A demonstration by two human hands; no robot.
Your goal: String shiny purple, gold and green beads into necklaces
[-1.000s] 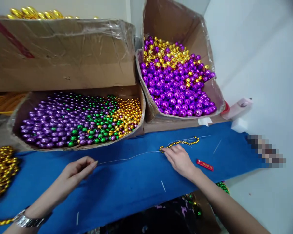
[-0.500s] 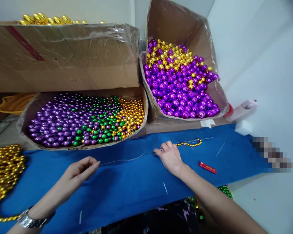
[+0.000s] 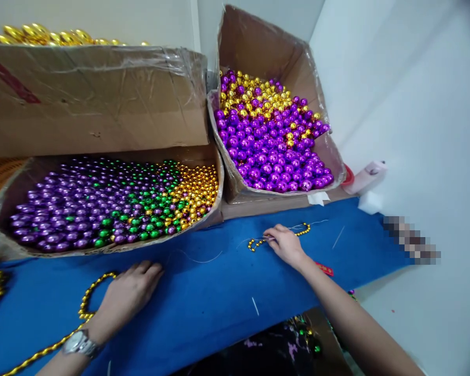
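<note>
This looks like a workshop: cardboard boxes [image 3: 102,117] of shiny beads [image 3: 266,157] border a blue-covered worktable [image 3: 196,308].

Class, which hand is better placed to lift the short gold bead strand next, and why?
Probably the right hand: the short gold strand shows on both sides of it, whereas the left hand is farther away, beside a looped gold strand.

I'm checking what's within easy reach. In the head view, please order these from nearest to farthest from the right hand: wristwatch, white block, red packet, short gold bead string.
1. Short gold bead string: right at the fingers of the right hand.
2. Red packet: just beyond the right forearm, partly hidden.
3. White block: farther right.
4. Wristwatch: far left, on the left wrist.
</note>
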